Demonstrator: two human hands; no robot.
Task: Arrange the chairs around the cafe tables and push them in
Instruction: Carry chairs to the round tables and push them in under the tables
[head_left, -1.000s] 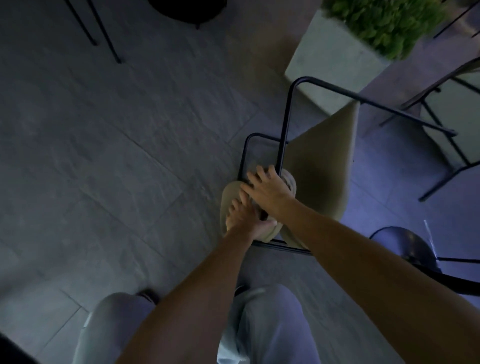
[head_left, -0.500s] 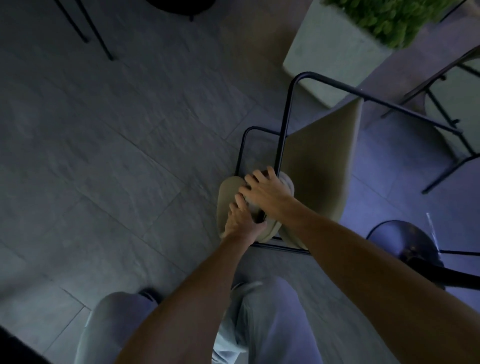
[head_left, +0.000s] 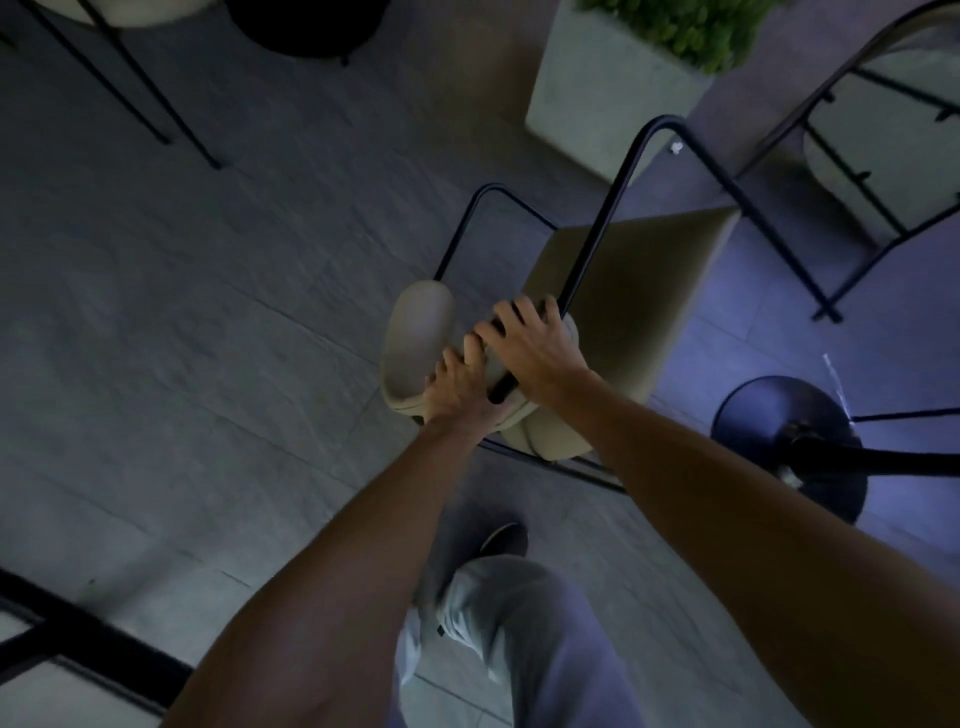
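A beige padded chair (head_left: 639, 306) with a thin black metal frame stands on the grey tiled floor in front of me. Both hands hold the top of its curved backrest. My left hand (head_left: 460, 387) grips the padded top edge. My right hand (head_left: 530, 345) curls over the backrest where the black frame tube meets it. A black round table base (head_left: 789, 441) with its post stands just to the right of the chair.
A concrete planter (head_left: 602, 88) with a green plant sits beyond the chair. Another black-framed chair (head_left: 878, 156) is at the upper right. More chair legs (head_left: 130, 73) and a dark round base (head_left: 306, 26) are at the top left. A black frame (head_left: 78, 644) crosses the lower left.
The chair has shifted a little to the right, towards the black table base. I have stepped forward, one foot now showing below the chair. Both hands keep their hold.
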